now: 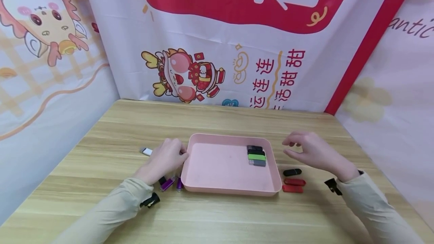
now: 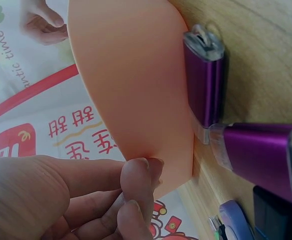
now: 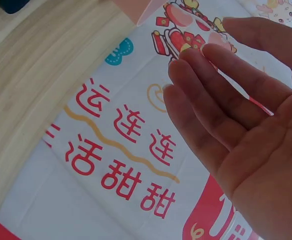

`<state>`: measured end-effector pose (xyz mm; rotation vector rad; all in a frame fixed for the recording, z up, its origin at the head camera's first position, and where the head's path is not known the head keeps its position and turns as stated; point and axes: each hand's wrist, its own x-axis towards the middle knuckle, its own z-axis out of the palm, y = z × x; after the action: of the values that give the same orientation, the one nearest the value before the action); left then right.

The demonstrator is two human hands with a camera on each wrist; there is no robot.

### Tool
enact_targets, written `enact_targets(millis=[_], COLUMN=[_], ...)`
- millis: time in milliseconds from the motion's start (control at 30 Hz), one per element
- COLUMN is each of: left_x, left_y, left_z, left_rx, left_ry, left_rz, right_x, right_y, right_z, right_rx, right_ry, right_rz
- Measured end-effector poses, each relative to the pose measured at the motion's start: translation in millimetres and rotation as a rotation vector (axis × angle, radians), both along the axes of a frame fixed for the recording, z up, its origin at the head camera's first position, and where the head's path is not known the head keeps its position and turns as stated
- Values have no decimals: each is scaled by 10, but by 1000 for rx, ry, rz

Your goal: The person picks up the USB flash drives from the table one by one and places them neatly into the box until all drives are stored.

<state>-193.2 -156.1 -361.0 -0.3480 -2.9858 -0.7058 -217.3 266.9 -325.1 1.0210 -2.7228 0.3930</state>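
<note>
My left hand is at the left rim of a shallow pink tray. Its fingers curl in and the tips meet beside the rim; whether they grip the rim cannot be told. Below them, against the tray wall, lies a purple USB stick, with a second purple stick and a black one close by. My right hand hovers beyond the tray's right side, fingers relaxed and apart, holding nothing. Inside the tray, black, green and grey USB sticks lie in a column at the right.
Right of the tray lie a black USB stick and two red ones. A white stick lies left of my left hand. The wooden table meets a printed cloth backdrop at its far edge.
</note>
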Motion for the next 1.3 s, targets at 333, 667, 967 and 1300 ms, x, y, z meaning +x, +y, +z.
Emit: enact_targets(millis=[333,667,967,1300], left_x=[10,30,19,7], left_y=[-6,0,-11,-8], left_z=[8,22,27,40], left_rx=[-4,-6,-3,-19], left_ry=[6,10,13,-5], left_rz=[-4,-10,-18,-14], right_x=[88,185,185,131], right_y=[104,284,378,444], right_z=[-25,-170,-287,-360], right_rx=[-4,-50,-41,-18], right_ry=[-50,96,166,140], right_rz=[-2,3,31,54])
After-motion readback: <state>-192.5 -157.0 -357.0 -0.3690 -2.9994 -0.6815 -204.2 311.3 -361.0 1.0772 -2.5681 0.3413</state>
